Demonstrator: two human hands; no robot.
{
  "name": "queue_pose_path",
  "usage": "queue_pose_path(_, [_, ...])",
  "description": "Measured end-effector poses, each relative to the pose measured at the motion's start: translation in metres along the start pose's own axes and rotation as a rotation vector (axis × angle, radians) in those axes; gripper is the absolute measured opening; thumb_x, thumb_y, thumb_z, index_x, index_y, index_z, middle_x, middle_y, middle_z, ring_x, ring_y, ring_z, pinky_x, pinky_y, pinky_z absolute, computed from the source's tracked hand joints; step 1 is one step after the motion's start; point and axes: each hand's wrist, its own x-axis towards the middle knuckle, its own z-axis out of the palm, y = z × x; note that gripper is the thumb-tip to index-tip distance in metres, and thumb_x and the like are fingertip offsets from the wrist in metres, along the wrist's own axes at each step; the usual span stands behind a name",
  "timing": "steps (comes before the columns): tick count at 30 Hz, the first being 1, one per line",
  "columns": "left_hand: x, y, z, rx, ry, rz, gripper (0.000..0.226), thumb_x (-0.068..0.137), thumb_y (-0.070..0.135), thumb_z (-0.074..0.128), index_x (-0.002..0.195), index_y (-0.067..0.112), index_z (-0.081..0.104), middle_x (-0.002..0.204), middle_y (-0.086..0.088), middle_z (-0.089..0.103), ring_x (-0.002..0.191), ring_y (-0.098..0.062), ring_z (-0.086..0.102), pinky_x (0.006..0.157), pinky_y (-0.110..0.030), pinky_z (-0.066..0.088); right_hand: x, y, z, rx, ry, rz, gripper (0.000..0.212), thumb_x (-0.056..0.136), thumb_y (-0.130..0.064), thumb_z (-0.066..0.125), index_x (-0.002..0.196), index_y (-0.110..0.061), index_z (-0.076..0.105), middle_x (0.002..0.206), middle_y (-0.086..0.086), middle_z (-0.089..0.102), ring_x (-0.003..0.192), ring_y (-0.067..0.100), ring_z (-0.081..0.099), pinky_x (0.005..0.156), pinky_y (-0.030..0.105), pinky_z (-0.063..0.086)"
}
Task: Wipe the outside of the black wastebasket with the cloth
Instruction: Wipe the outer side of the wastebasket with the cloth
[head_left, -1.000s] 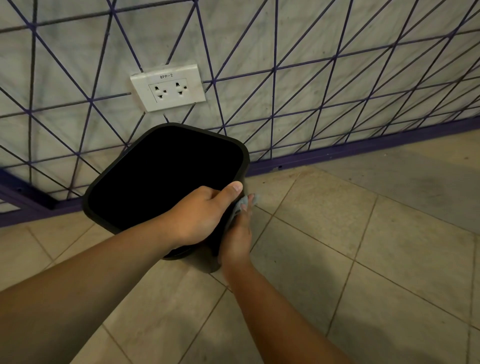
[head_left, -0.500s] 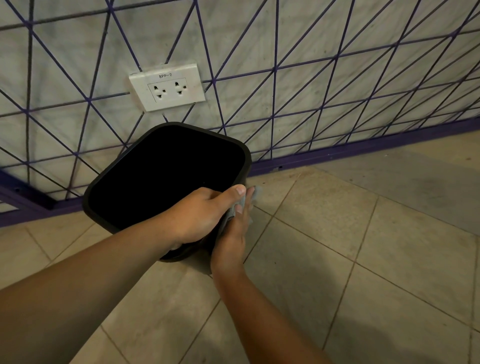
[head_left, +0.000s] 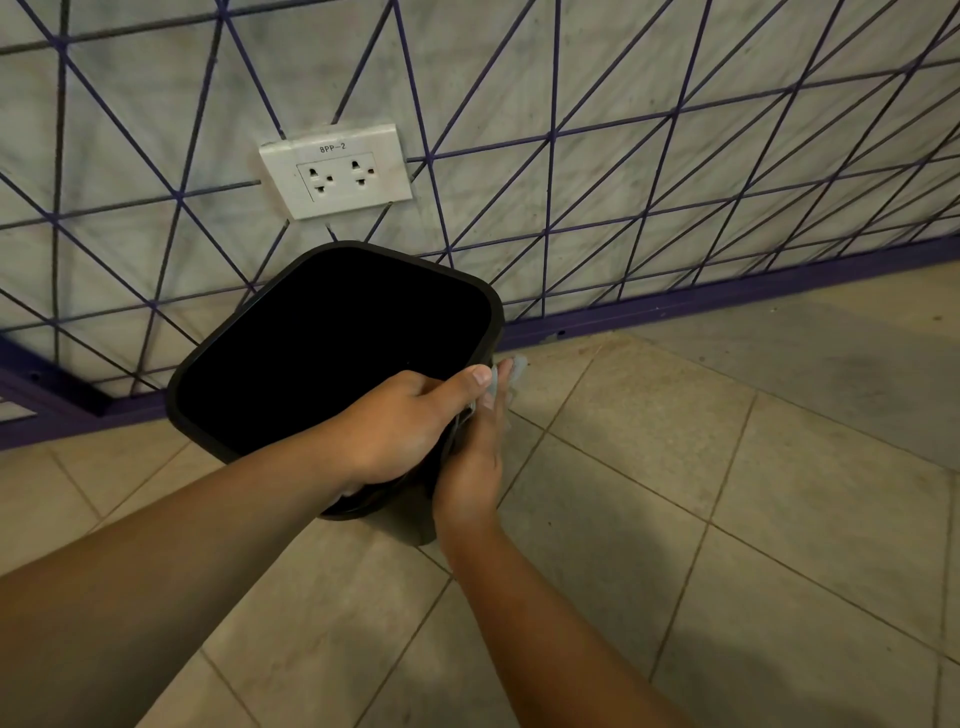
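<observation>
- The black wastebasket (head_left: 332, 343) stood close to the wall (head_left: 675, 130), leaving little room behind its far rim.
- A socket plate (head_left: 337, 174) jutted from the wall just above that rim.
- Bare floor tiles (head_left: 727, 493) lay open to the right and toward the camera.
- The left hand (head_left: 400, 421) and right hand (head_left: 475, 457) crowded the near right corner.

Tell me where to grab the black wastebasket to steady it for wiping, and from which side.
Grip the black wastebasket by its near rim from above, as the left hand does: the mouth is open and tilted toward the camera, leaving the outer wall free for the cloth.
</observation>
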Motion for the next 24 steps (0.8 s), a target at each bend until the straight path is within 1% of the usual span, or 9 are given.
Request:
queue_pose_path(5, [-0.001,0.001,0.000,0.000,0.033,-0.007,0.032,0.101,0.049,0.048,0.101,0.034,0.076,0.105,0.008,0.078,0.096,0.005,0.071,0.084,-0.016,0.048,0.005,0.012,-0.007,0.005,0.028,0.050,0.047,0.091,-0.070,0.031,0.137,-0.067,0.021,0.176,-0.018,0.008,0.164,0.007,0.001,0.135,0.047,0.005])
queue_pose_path(8, [-0.003,0.004,0.001,0.003,0.005,0.015,0.025,0.102,0.047,0.046,0.103,0.044,0.071,0.112,0.011,0.076,0.105,0.006,0.068,0.085,-0.010,0.046,0.003,0.006,-0.002,0.007,0.014,-0.013,0.051,0.090,-0.069,0.032,0.140,-0.063,0.022,0.173,-0.022,0.010,0.162,0.000,0.004,0.135,0.039,0.007])
queue_pose_path(10, [-0.003,0.006,0.001,0.004,0.004,0.003,0.026,0.102,0.048,0.046,0.107,0.043,0.071,0.111,0.012,0.076,0.105,0.005,0.068,0.082,-0.009,0.046,0.006,0.008,-0.003,0.018,0.015,-0.013,0.049,0.093,-0.066,0.033,0.141,-0.062,0.024,0.172,-0.022,0.012,0.162,0.001,0.006,0.136,0.042,0.008])
queue_pose_path(13, [-0.005,0.007,0.002,0.035,0.041,-0.015,0.027,0.102,0.051,0.045,0.096,0.041,0.070,0.100,0.012,0.074,0.096,0.004,0.067,0.074,-0.009,0.044,0.018,0.011,-0.012,0.020,0.005,0.103,0.058,0.093,-0.063,0.032,0.149,-0.054,0.018,0.175,-0.014,0.015,0.163,0.009,0.011,0.135,0.046,0.011])
queue_pose_path(16, [-0.004,0.006,0.002,0.039,0.034,-0.006,0.030,0.103,0.049,0.044,0.108,0.039,0.071,0.108,0.011,0.074,0.101,0.004,0.066,0.087,-0.013,0.047,0.014,-0.001,-0.007,0.018,-0.019,0.079,0.064,0.097,-0.059,0.030,0.158,-0.047,0.014,0.175,-0.016,0.012,0.163,0.007,0.008,0.135,0.042,0.010])
queue_pose_path(18, [-0.003,0.006,0.002,0.028,0.023,-0.005,0.037,0.103,0.049,0.044,0.121,0.033,0.071,0.116,0.009,0.074,0.111,0.000,0.065,0.100,-0.021,0.047,0.012,-0.003,-0.004,0.003,-0.004,0.025,0.053,0.108,-0.053,0.027,0.159,-0.046,0.012,0.171,-0.024,0.007,0.163,0.004,0.003,0.135,0.039,0.008])
queue_pose_path(20, [-0.003,0.005,0.002,0.027,0.036,-0.014,0.038,0.102,0.050,0.044,0.122,0.031,0.071,0.116,0.008,0.074,0.113,-0.003,0.065,0.100,-0.022,0.046,0.016,-0.001,-0.006,0.005,0.008,0.065,0.050,0.112,-0.051,0.027,0.159,-0.045,0.012,0.169,-0.024,0.007,0.164,0.009,0.002,0.135,0.044,0.007])
queue_pose_path(22, [-0.003,0.005,0.003,0.036,0.041,-0.013,0.038,0.102,0.050,0.044,0.121,0.031,0.072,0.114,0.008,0.074,0.109,-0.001,0.065,0.093,-0.018,0.046,0.016,-0.002,-0.007,-0.010,0.009,0.099,0.064,0.107,-0.057,0.027,0.166,-0.037,0.010,0.175,-0.016,0.005,0.164,0.010,0.000,0.135,0.047,0.006])
queue_pose_path(24, [-0.003,0.005,0.002,0.027,0.025,-0.001,0.036,0.103,0.048,0.044,0.119,0.032,0.072,0.115,0.008,0.074,0.108,0.004,0.065,0.090,-0.013,0.045,0.011,-0.006,-0.002,-0.049,-0.007,0.074,0.069,0.104,-0.057,0.023,0.167,-0.033,0.009,0.177,-0.014,0.001,0.163,0.005,-0.003,0.136,0.043,0.003])
